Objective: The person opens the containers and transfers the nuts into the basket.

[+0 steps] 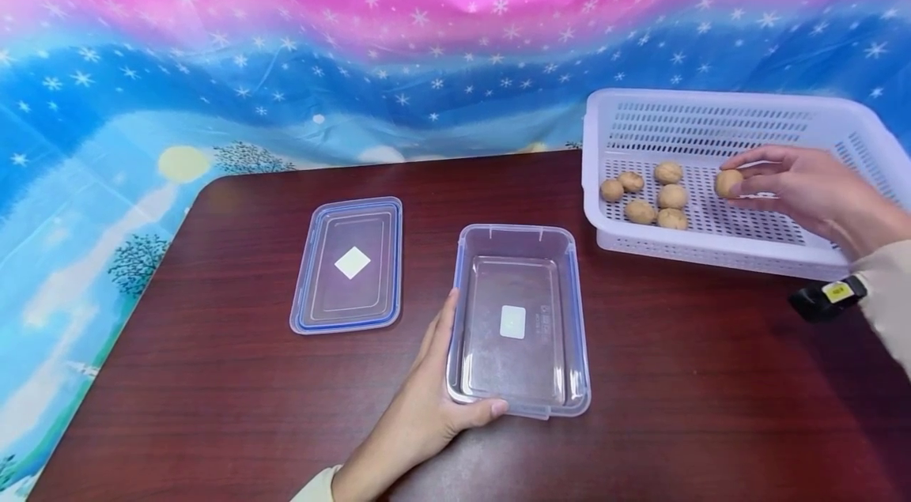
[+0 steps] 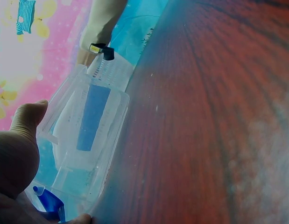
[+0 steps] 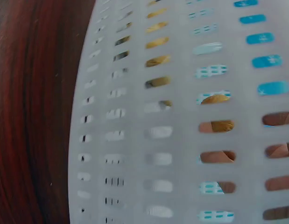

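My left hand [image 1: 427,399] grips the near left corner of a clear plastic container [image 1: 512,281], thumb on the near edge and fingers along the left side. Inside, a white square label shows on the bottom. The left wrist view has the same container [image 2: 74,168] from low down, beside the thumb. Over in the white basket [image 1: 719,251], my right hand [image 1: 818,190] pinches a walnut [image 1: 728,183] between thumb and fingers. Several more walnuts [image 1: 672,196] lie at the basket's left end. In the right wrist view the slotted basket wall [image 3: 135,140] mostly hides hand and walnuts.
A clear lid [image 1: 349,265] with a blue seal and a white diamond label lies left of the container. The dark red wooden table [image 1: 235,375] runs back to a pink and blue snowflake cloth [image 1: 427,51]. A black strap device [image 1: 828,299] sits on the right wrist.
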### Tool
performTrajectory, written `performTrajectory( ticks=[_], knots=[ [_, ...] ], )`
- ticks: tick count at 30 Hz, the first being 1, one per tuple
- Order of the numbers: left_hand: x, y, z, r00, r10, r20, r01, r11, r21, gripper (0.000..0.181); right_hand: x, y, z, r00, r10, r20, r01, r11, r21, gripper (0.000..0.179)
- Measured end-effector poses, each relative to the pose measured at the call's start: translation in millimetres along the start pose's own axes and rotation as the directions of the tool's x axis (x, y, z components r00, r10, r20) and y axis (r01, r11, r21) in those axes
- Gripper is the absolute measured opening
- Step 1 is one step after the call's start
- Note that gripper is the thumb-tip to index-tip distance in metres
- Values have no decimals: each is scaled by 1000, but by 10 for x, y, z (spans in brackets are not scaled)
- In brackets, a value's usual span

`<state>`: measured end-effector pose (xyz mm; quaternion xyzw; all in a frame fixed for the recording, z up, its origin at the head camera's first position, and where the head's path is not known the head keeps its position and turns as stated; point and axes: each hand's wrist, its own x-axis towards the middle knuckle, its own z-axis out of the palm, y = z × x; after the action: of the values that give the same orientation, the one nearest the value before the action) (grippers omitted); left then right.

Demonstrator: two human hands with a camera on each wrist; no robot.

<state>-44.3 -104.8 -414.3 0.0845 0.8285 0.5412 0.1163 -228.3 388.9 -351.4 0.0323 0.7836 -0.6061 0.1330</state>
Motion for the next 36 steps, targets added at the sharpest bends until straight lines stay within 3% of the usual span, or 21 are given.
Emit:
performTrajectory(
  ticks=[4, 7, 18, 23, 30, 36],
  knots=[
    [0, -1, -2, 1000, -2, 0, 2, 1000, -5, 135, 16, -15, 17, 998, 59, 4, -57, 978, -202, 42],
    [2, -1, 0, 1000, -1, 2, 1, 1000, -4, 136, 9, -33, 22, 994, 104, 30, -92, 957, -276, 42],
    [6, 10, 2, 1000, 4, 3, -4, 1000, -14, 136, -3, -34, 78, 983, 159, 92, -116, 926, -360, 40],
    [6, 12, 1, 1000, 4, 6, -4, 1000, -12, 135, 0, -7, 102, 986, 144, 80, -92, 886, -455, 28],
    [3, 11, -4, 1000, -1, 1, 1, 1000, -8, 135, 26, 2, 133, 987, 138, 81, -59, 784, -618, 51],
    [4, 10, 1, 1000, -2, 7, 2, 1000, -11, 135, 24, 10, 149, 984, 157, 85, -65, 759, -647, 53]
  ],
)
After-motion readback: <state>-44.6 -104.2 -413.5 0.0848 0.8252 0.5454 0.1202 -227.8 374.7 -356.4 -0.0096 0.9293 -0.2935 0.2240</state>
